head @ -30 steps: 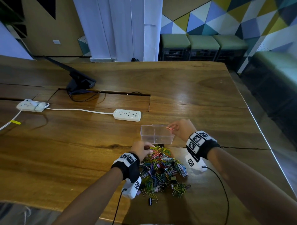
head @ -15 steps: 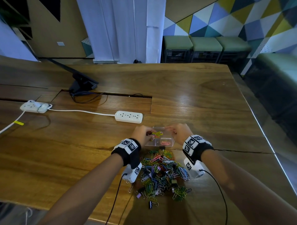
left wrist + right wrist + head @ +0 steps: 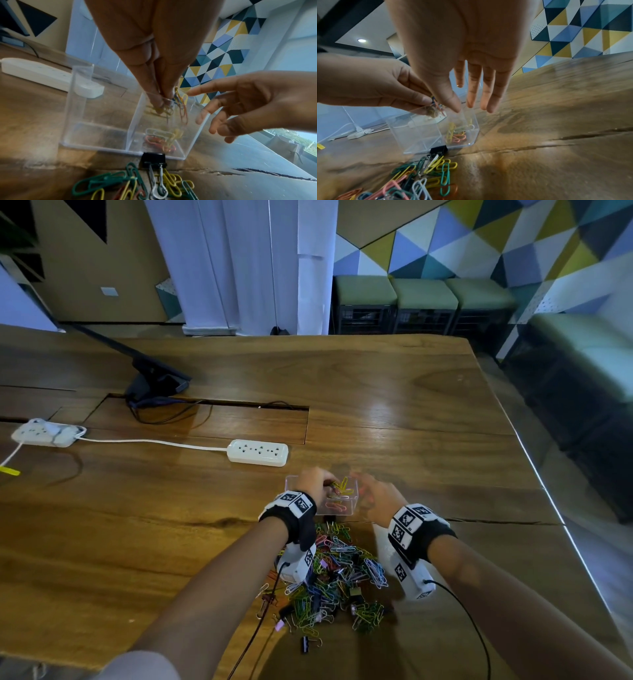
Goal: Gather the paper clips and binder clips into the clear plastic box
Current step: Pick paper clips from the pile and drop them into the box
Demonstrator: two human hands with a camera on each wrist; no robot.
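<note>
A clear plastic box (image 3: pixel 354 501) (image 3: pixel 96 129) (image 3: pixel 419 136) with two compartments stands on the wooden table; a few pink and yellow paper clips (image 3: pixel 161 139) (image 3: pixel 456 133) lie in its right compartment. My left hand (image 3: pixel 317 482) (image 3: pixel 163 97) pinches a small bunch of coloured paper clips (image 3: pixel 180 105) (image 3: pixel 435 104) over that compartment. My right hand (image 3: pixel 371 494) (image 3: pixel 471 102) hovers beside the box's right side, fingers straight, holding nothing. A pile of coloured paper clips and black binder clips (image 3: pixel 339 573) lies in front of the box, one black binder clip (image 3: pixel 152 160) (image 3: pixel 438 150) touching its front wall.
A white power strip (image 3: pixel 257 453) lies just behind the box to the left, its cable running to a second strip (image 3: pixel 44 434). A black monitor stand (image 3: pixel 154 381) sits further back. The table's right edge (image 3: pixel 555 508) is near. Wrist-camera cables trail by the pile.
My left hand lifted clips from the pile and carried them over the box. My right hand dropped its pink clip into the box, then opened and drew back to the right.
</note>
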